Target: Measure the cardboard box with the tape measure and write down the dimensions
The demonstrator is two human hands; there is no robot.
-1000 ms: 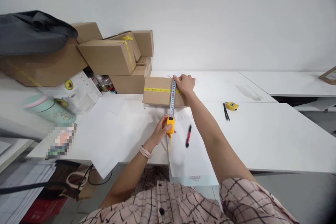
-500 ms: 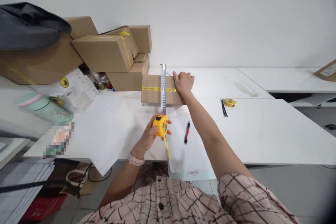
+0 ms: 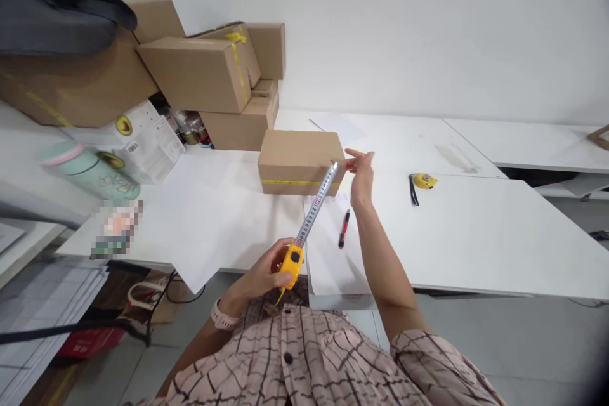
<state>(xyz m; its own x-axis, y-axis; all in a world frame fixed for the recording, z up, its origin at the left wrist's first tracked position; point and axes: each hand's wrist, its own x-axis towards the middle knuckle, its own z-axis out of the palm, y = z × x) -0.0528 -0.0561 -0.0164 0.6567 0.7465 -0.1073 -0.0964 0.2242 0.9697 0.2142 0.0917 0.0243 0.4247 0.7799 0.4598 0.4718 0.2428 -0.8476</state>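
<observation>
My left hand (image 3: 270, 271) is closed around a yellow tape measure (image 3: 292, 265) near the table's front edge. Its silver blade (image 3: 314, 209) sticks out up and to the right, the tip in front of the right part of a closed cardboard box (image 3: 299, 152). That box lies on the white table (image 3: 457, 228), with yellow tape along its front side. Beside the box's right end is my right hand (image 3: 360, 172), fingers spread and holding nothing, close to the blade's tip. A red and black pen (image 3: 344, 229) rests on white paper (image 3: 328, 254).
Stacked cardboard boxes (image 3: 195, 73) stand at the back left, near a mint green bottle (image 3: 90, 171). More white paper (image 3: 190, 228) lies on the left. A second yellow tape measure (image 3: 425, 181) with a black strap is on the right.
The box has turned, its taped side now facing me. My right hand has let go of it. The blade has swung from upright over the box to a slant, and my left hand has come nearer my body.
</observation>
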